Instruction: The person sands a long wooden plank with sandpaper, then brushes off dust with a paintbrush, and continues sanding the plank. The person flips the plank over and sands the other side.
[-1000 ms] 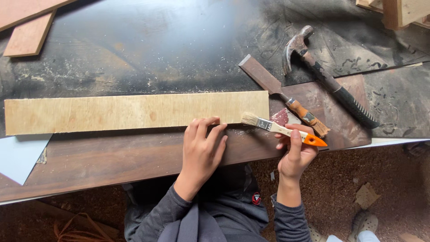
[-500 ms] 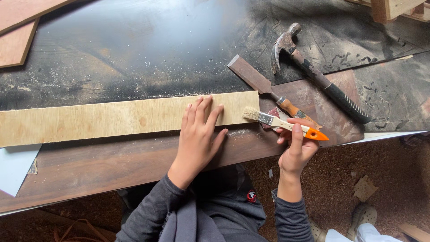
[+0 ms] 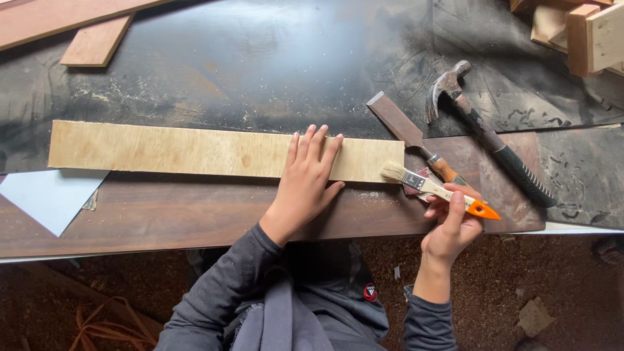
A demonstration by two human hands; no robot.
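A long pale plywood strip (image 3: 175, 151) lies across the dark workbench (image 3: 260, 71). My left hand (image 3: 305, 185) rests flat on the strip's right part, fingers spread. My right hand (image 3: 450, 227) grips a small paintbrush (image 3: 429, 188) with a wooden handle and an orange tip; its pale bristles point left, close to the strip's right end. Under the brush lies a wide chisel (image 3: 406, 133) with a brown handle.
A claw hammer (image 3: 484, 133) with a black grip lies to the right of the chisel. Wooden blocks (image 3: 578, 29) sit at the top right, reddish boards (image 3: 91, 32) at the top left. A pale blue sheet (image 3: 49, 198) lies at the left edge. Sawdust covers the floor.
The view has shifted, so the strip sits lower and further right in the frame. My left hand has stayed flat on the strip. The brush has kept its place by the strip's right end.
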